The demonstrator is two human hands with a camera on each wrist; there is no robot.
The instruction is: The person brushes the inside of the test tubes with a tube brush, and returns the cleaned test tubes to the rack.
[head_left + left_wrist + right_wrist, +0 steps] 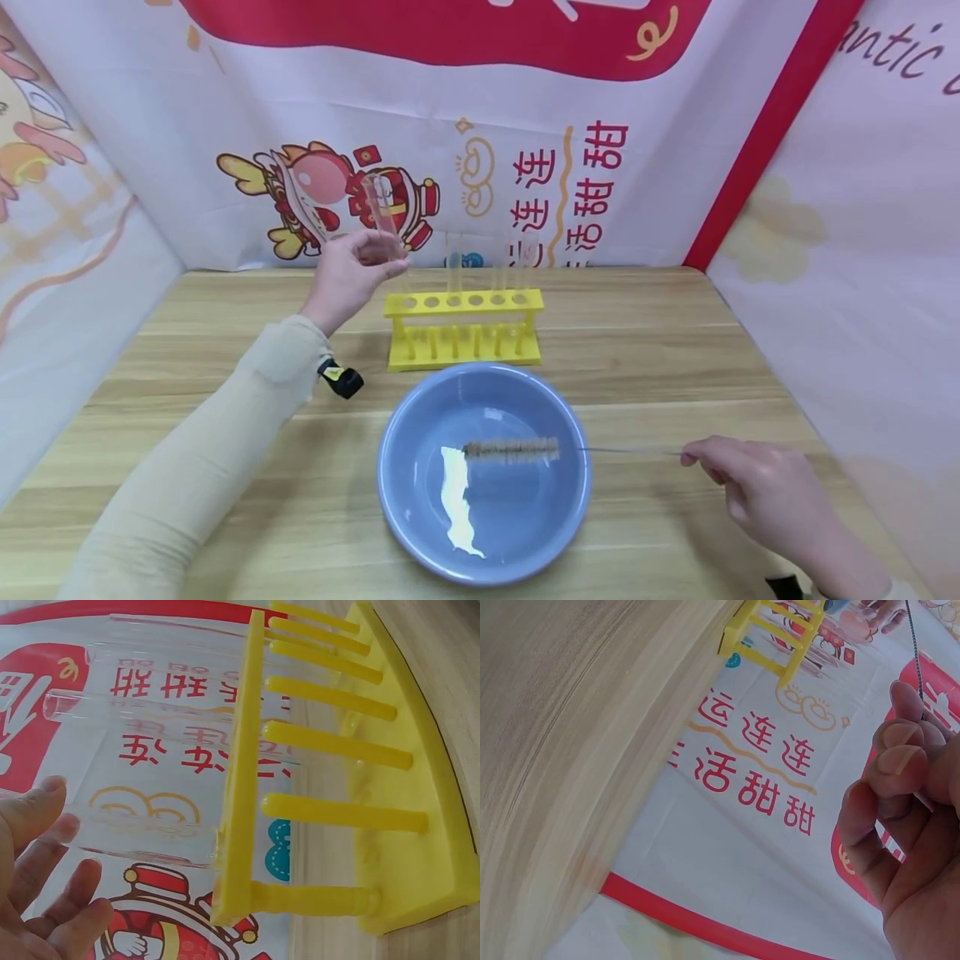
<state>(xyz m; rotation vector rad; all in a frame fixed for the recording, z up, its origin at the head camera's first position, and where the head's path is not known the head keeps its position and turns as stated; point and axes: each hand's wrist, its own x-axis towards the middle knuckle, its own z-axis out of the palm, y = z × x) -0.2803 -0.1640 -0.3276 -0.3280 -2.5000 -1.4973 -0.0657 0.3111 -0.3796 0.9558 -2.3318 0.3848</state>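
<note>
My left hand [356, 271] pinches a clear glass test tube [381, 204] between thumb and fingers. The tube leans slightly left over the leftmost hole of a yellow test tube rack [465, 304]; in the left wrist view its lower end reaches the rack's top plate, though how deep it sits I cannot tell. Other clear tubes [453, 262] stand upright in the rack. On the right, my right hand [765, 487] grips the thin wire handle of a test tube brush [512, 450]. Its bristled head points left, above a blue basin [392, 467].
The basin stands on the wood-grain table [660, 358] just in front of the rack. A printed white and red cloth [615, 208] hangs behind the table, and more printed cloth encloses both sides.
</note>
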